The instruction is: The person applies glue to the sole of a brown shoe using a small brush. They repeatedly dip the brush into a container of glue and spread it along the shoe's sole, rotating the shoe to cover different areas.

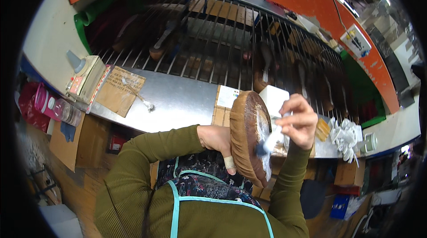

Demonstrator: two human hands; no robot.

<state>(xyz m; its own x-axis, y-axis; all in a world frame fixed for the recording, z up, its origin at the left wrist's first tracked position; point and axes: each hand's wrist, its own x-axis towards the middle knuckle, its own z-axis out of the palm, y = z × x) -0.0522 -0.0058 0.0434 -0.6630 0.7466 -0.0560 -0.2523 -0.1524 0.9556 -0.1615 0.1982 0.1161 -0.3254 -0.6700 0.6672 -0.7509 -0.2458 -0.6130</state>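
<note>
My left hand point(218, 143) grips the left edge of a round, thick piece point(242, 138), its side wrapped in gathered brown material. One finger of this hand wears a tan bandage point(229, 162). The piece is tilted up on edge, and its dark brown right face carries a smeared white coating point(264, 129). My right hand point(299, 120) pinches a white brush-like tool point(275, 139) with a dark tip, blurred by motion. That tip is at the coated face. Behind the right hand stands a white box-like container point(273, 98), partly hidden.
Beyond the metal worktop point(178, 104) is a barred rack point(213, 38) with several dark, long items below. A brush point(144, 101) lies on cardboard point(120, 91) at left, near a tin point(84, 75). At right are a yellow block point(322, 129) and crumpled white cloth point(344, 135).
</note>
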